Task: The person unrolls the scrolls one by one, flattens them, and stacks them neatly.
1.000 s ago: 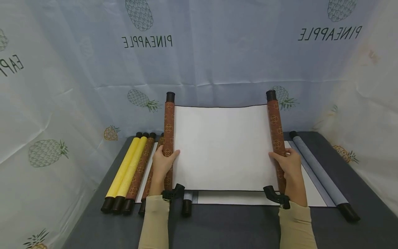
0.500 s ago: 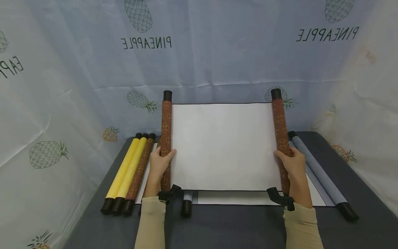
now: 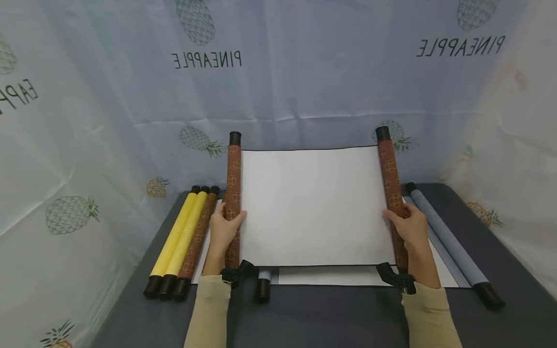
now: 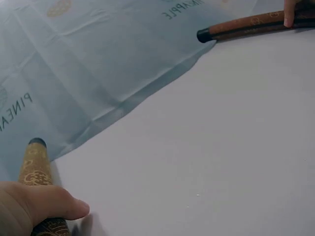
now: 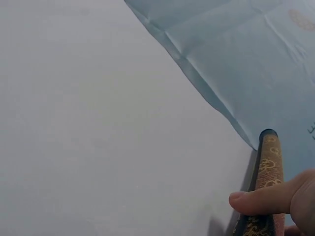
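Observation:
A brown patterned scroll with black end caps is spread between both hands, its blank white sheet (image 3: 313, 208) facing up. My left hand (image 3: 223, 229) grips the left roller (image 3: 233, 179), thumb across its front. On the other side, my right hand (image 3: 410, 227) grips the right roller (image 3: 390, 174) in the same way; that roller leans outward at its lower end. Each wrist view shows a thumb (image 4: 59, 204) over the patterned roller (image 5: 269, 167) beside the white sheet. The scroll overlaps another white sheet lying on the table in the head view.
On the dark table (image 3: 322, 319), a grey scroll lies unrolled beneath, with its right roller (image 3: 452, 237) and the end of its left roller (image 3: 263, 290) showing. Two yellow rolls (image 3: 174, 234) and a brown roll (image 3: 197, 237) lie side by side at left. A pineapple-print curtain (image 3: 304, 87) stands behind.
My hands have moved apart, the left slightly left and the right to the right, so more white sheet shows between the rollers. Over the last half second the rollers' top ends dip slightly.

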Tool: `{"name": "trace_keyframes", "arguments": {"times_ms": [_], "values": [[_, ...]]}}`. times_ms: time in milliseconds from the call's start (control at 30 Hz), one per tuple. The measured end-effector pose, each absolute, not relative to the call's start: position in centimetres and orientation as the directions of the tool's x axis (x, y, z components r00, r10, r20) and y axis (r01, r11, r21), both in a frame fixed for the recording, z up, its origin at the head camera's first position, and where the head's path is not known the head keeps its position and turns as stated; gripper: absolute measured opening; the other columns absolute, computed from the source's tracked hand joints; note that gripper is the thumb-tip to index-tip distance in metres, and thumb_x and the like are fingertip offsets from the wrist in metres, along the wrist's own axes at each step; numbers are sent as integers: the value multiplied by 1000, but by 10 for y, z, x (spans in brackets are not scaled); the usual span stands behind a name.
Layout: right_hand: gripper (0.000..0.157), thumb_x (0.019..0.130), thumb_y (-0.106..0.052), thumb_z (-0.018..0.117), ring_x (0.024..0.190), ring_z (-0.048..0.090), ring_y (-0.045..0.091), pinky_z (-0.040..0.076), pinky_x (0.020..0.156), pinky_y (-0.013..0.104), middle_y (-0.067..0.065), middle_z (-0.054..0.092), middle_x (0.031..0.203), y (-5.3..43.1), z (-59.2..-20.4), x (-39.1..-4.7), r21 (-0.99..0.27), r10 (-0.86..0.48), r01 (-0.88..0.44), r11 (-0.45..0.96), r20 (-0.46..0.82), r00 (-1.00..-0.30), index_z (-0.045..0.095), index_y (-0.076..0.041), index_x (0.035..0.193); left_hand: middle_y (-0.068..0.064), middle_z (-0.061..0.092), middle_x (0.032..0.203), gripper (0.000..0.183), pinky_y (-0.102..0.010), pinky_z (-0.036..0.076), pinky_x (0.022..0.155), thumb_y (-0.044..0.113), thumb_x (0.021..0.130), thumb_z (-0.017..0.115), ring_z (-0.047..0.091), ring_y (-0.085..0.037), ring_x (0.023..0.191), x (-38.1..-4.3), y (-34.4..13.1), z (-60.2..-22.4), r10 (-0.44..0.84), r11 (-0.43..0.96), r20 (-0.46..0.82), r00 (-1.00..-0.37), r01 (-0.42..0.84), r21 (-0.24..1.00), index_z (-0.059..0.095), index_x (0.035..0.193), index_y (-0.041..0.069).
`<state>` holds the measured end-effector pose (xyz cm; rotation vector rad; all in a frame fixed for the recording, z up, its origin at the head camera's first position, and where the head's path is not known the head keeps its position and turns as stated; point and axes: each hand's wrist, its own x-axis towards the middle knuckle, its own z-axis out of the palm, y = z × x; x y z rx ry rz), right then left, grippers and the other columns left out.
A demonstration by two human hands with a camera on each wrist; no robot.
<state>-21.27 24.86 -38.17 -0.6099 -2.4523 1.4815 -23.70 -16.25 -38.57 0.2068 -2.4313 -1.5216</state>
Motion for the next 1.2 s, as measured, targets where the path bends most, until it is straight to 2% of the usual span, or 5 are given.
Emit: {"name": "trace_keyframes", "arguments": {"times_ms": [133, 400, 600, 833, 1200], "values": [[65, 96, -25, 54, 122, 45, 44, 41, 98, 56, 32, 40, 141, 248, -382, -214, -879, 453, 232, 415, -21, -891, 29, 6, 147, -31, 43, 145, 74, -58, 43, 104, 25, 86, 71, 44, -45, 134, -236, -166, -385, -253, 438, 130, -959, 6, 899, 37, 144, -6], [66, 99, -30, 48, 127, 42, 45, 38, 102, 59, 33, 36, 145, 251, -382, -214, -875, 441, 241, 420, -35, -897, 24, 3, 150, -29, 50, 137, 66, -55, 47, 99, 30, 95, 58, 54, -43, 123, -237, -165, -384, -169, 494, 123, -978, 24, 869, 32, 146, -4], [71, 99, -37, 44, 131, 37, 47, 35, 104, 62, 33, 29, 150, 254, -381, -215, -886, 422, 256, 387, -77, -903, 16, -1, 153, -28, 32, 153, 68, -57, 33, 114, 27, 100, 47, 34, -42, 142, -240, -160, -386, -167, 432, 89, -982, 8, 902, 16, 151, -4], [71, 100, -37, 42, 142, 26, 47, 27, 114, 62, 29, 16, 158, 255, -378, -215, -930, 435, 227, 290, -83, -896, 12, -1, 154, -26, 52, 131, 54, -54, 48, 96, 22, 98, 51, 56, -40, 117, -240, -157, -386, -229, 396, 160, -960, 58, 916, 34, 142, -4], [75, 100, -41, 37, 145, 21, 47, 22, 116, 63, 30, 11, 159, 261, -378, -215, -932, 382, 235, 278, -117, -917, 7, 3, 153, -25, 58, 122, 62, -47, 52, 88, 22, 86, 70, 60, -35, 106, -236, -161, -384, -237, 435, 141, -961, 25, 900, 41, 136, -2]]}}
